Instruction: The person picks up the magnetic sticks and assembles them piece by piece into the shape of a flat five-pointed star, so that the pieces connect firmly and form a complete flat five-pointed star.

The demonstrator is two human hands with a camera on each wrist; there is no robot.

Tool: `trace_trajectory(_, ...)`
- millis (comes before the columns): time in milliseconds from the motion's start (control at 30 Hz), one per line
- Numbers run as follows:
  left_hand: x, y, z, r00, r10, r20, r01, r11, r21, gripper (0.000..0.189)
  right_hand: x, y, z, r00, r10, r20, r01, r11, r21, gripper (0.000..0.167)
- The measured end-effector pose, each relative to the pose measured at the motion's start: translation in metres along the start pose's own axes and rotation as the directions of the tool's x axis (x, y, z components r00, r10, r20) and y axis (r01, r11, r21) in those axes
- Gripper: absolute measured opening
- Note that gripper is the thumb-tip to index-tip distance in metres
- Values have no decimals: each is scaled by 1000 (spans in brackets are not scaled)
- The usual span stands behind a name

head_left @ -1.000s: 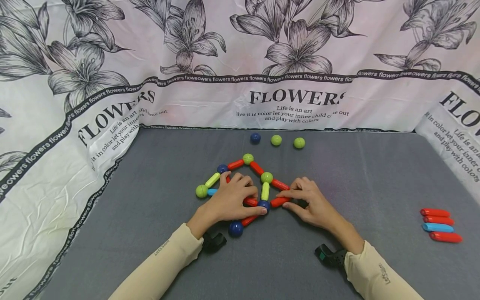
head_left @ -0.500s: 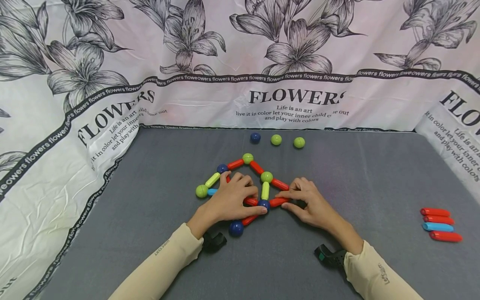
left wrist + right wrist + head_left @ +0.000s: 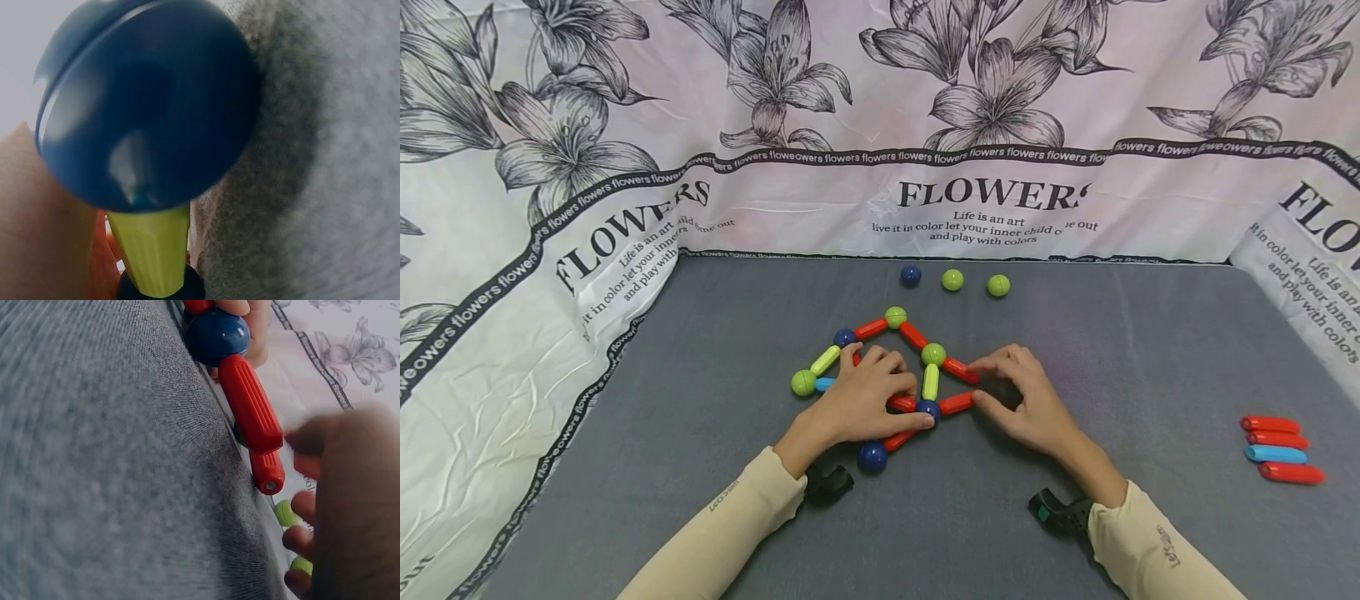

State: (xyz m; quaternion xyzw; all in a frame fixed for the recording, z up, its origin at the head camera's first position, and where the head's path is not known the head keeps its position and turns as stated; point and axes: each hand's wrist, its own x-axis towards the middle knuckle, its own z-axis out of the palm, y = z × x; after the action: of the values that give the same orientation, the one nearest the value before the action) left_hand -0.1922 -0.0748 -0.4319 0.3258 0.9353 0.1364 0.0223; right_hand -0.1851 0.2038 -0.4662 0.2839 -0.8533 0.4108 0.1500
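Magnetic rods and balls form a linked figure on the grey cloth. My left hand [image 3: 865, 396] lies over its middle, hiding part of it; thumb and fingers hold the blue ball [image 3: 928, 411]. From that ball a red rod [image 3: 957, 403] points right and a yellow-green rod [image 3: 931, 382] runs up to a green ball [image 3: 933, 355]. Another red rod [image 3: 961, 370] extends from the green ball. My right hand [image 3: 1026, 404] is beside the free ends of both red rods, thumb and fingers spread. A large blue ball [image 3: 150, 106] with a yellow-green rod [image 3: 153, 250] fills the left wrist view.
Behind the figure sit a loose blue ball [image 3: 911, 277] and two green balls [image 3: 952, 281]. Three red rods [image 3: 1291, 473] and one blue rod [image 3: 1276, 454] lie at far right. A flower-print sheet [image 3: 820, 204] rises at the back.
The lower red rod moved left against the blue ball. My right hand then let go of it and spread its fingers, drawing slightly right. My left hand stayed in place.
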Motion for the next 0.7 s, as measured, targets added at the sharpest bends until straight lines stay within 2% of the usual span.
trace_trajectory(67, 0, 0, 0, 1000, 3, -6, -3, 1000, -5, 39, 1, 1, 0, 999, 30, -40, -31, 999, -19, 31)
trace_trajectory(133, -1, 0, -1, 1000, 7, -13, -7, 1000, -13, 38, 1, 2, 1, 998, 44, -48, -46, 998, -49, 34)
trace_trajectory(333, -2, 1, 0, 999, 27, -28, -27, 999, -21, 38, 0, 3, 1, 1000, 5, 30, -1, 993, -122, 49)
trace_trajectory(467, -2, 4, -2, 994, 93, -55, -96, 994, -48, 35, 1, 3, 1, 999, -8, 48, 15, 992, -127, 49)
trace_trajectory(600, -2, 9, -2, 980, 185, -77, -189, 980, -57, 38, 1, 3, 2, 999, -19, 48, 24, 992, -121, 46)
trace_trajectory(700, -3, 14, 0, 975, 205, -84, -208, 978, -21, 39, 1, 3, 1, 999, -22, 45, 27, 993, -118, 44)
